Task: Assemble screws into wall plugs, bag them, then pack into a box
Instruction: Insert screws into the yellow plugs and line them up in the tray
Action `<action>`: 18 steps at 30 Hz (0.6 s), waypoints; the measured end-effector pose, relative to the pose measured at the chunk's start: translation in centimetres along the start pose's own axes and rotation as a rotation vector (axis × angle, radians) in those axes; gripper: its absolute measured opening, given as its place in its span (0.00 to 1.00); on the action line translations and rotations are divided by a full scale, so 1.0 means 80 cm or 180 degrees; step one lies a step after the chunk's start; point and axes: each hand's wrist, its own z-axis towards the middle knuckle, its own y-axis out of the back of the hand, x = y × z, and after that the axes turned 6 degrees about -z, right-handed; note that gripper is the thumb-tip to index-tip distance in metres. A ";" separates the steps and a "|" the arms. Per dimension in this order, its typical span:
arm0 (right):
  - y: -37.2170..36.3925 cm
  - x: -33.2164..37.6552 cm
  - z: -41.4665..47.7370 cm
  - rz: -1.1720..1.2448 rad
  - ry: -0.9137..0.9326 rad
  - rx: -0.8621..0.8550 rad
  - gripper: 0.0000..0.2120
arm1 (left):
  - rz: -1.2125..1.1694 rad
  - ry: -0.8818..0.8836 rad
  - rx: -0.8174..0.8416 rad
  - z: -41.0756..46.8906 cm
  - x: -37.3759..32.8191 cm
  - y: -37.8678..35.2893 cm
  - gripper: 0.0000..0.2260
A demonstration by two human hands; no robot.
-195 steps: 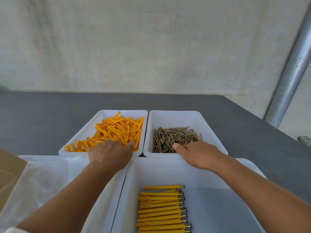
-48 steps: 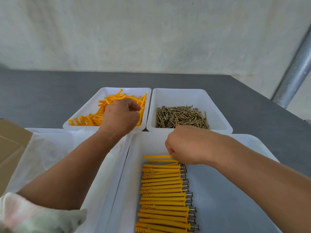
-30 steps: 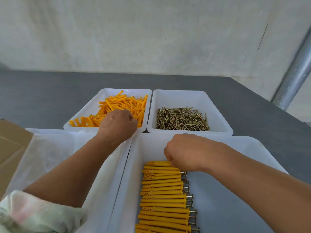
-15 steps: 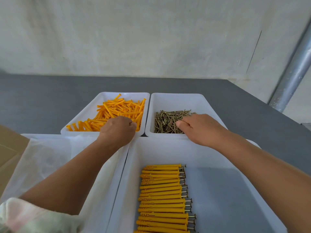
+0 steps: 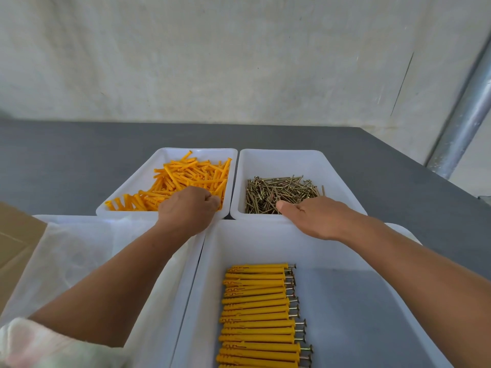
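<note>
Loose plugs [image 5: 186,176] are heaped in the far left tray [image 5: 138,179]. Screws [image 5: 279,192] are piled in the far right tray [image 5: 287,163], just beside it. Plugs are judged light, stiff and a little slick, best pinched mid-shaft. Screws are judged small, hard, sharp-tipped and apt to tangle, best lifted near the head.

Left hand [image 5: 187,208] is set over the near right corner of the plug heap with fingers curled under. Whether a plug is pinched cannot be told. Right hand [image 5: 318,216] is laid palm down at the near edge of the screws, fingers stretched, thumb out. No screw is seen held. Both forearms are reached forward over the near trays.

Finished pairs [image 5: 255,309] are rowed in the near right tray [image 5: 372,328]. Bags [image 5: 74,251] are bedded in the near left tray [image 5: 79,217], with the box [image 5: 16,235] beside it, all on the counter [image 5: 66,160].
</note>
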 end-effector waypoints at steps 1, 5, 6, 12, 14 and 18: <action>0.000 0.000 0.000 0.0000 0.0003 -0.0006 0.36 | -0.0059 -0.0008 -0.0034 0.000 0.000 0.000 0.16; 0.002 0.000 0.000 0.0016 -0.0008 0.0007 0.35 | -0.0383 -0.0063 -0.0263 0.000 0.000 0.000 0.16; 0.002 0.000 0.000 0.0027 -0.0014 -0.0004 0.34 | -0.0493 -0.0081 -0.0331 0.000 -0.001 0.000 0.16; 0.004 0.001 0.000 0.0077 -0.0035 0.0042 0.33 | -0.1306 -0.0268 -0.0754 0.001 -0.007 0.005 0.16; 0.006 0.002 0.000 0.0161 0.0023 -0.0023 0.30 | -0.1647 -0.0319 -0.0958 0.002 -0.012 0.010 0.17; 0.011 0.002 -0.002 0.0406 0.0069 -0.0136 0.23 | -0.2889 -0.0220 -0.0925 -0.002 -0.022 0.022 0.17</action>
